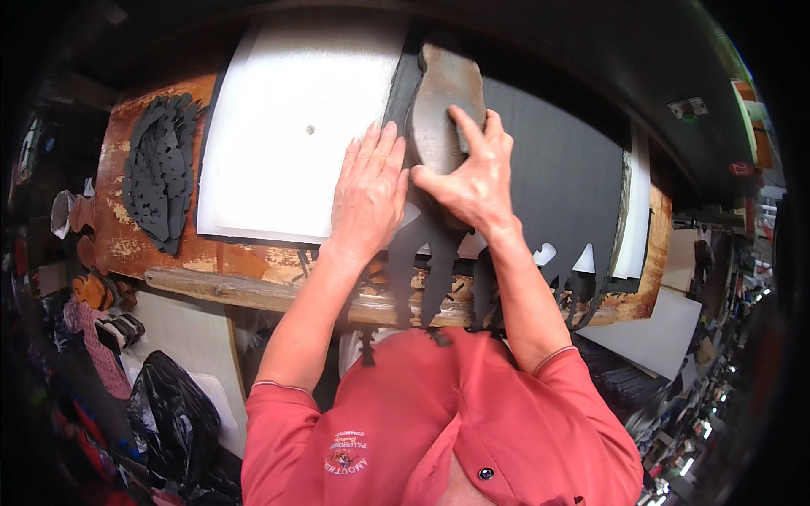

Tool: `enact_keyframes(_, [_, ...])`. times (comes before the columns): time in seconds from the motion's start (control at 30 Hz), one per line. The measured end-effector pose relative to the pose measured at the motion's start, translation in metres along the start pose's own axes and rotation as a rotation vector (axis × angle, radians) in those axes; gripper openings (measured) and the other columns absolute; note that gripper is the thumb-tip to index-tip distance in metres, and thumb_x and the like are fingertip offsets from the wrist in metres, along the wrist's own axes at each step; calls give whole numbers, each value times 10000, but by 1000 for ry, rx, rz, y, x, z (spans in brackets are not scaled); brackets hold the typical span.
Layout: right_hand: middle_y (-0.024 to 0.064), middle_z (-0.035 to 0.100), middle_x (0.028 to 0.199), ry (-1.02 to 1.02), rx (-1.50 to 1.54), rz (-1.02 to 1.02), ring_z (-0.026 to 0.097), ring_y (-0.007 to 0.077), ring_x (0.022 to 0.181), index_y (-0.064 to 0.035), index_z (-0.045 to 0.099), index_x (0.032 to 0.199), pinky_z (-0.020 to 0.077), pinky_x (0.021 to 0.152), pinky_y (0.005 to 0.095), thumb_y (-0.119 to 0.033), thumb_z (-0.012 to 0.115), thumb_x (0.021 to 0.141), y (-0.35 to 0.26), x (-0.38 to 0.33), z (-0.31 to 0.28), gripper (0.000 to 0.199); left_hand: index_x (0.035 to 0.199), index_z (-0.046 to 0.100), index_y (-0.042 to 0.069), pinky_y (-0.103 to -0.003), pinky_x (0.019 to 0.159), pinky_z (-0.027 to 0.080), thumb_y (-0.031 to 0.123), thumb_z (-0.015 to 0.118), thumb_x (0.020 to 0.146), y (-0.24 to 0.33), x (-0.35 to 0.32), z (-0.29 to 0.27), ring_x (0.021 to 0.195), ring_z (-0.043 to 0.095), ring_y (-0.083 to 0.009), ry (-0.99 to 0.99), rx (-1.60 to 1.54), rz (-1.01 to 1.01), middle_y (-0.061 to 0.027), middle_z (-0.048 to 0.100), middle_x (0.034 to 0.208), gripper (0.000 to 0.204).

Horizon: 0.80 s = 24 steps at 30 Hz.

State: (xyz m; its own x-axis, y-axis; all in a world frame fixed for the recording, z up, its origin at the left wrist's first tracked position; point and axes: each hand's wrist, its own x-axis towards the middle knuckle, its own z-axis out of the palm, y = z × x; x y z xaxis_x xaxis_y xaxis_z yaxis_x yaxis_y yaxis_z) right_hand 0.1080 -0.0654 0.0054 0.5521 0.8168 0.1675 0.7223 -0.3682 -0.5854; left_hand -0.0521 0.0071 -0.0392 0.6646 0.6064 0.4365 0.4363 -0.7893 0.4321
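The right hand (472, 181) has its fingers (466, 126) spread and pressed over a grey sole-shaped template (443, 101), thumb against its near edge, pinning it down rather than wrapping around it. The template lies on a black sheet (557, 169), near that sheet's left edge. The left hand (367, 194) lies flat just beside it, fingers straight and together, holding nothing, palm down where the black sheet meets a white board (287, 126); its fingertips almost touch the template's left side.

The near edge of the black sheet is cut into long hanging strips (430, 278) with sole-shaped gaps between them, drooping over the front of the desk (236, 278), a worn wooden top with peeling paint. The white board rests on the desk to the left of the sheet. Farther left, well apart from both hands, lies a pile of black cut pieces (160, 169). The person wears a red shirt (439, 422).
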Motion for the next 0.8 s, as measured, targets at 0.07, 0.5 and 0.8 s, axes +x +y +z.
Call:
enact_keyframes(0.07, [356,337,1646,-99,209,116,380,483,1509,-37,611,1501,421,1219,532,-372,869,645,8,2,-25,954,1393,646,-42,-563,1239,379,83,686,995,-2,-3,0,1471,517,-405,-2,3,3,-206,591,1540,419])
enact_keyframes(0.5, [148,684,1338,-186,1009,269,669,203,1150,36,578,1506,525,1001,313,-217,863,753,42,18,-55,844,1456,612,-5,-568,1261,343,230,783,949,47,-1,8,1554,404,-425,-156,-89,79,-213,515,1609,584])
enact_keyframes(0.8, [190,668,1356,53,1104,183,683,215,1137,93,497,1538,542,1022,327,-196,830,793,67,15,-100,866,1471,610,-10,-552,1275,322,267,806,934,40,-8,12,1559,409,-406,-180,-35,93,-201,514,1625,635])
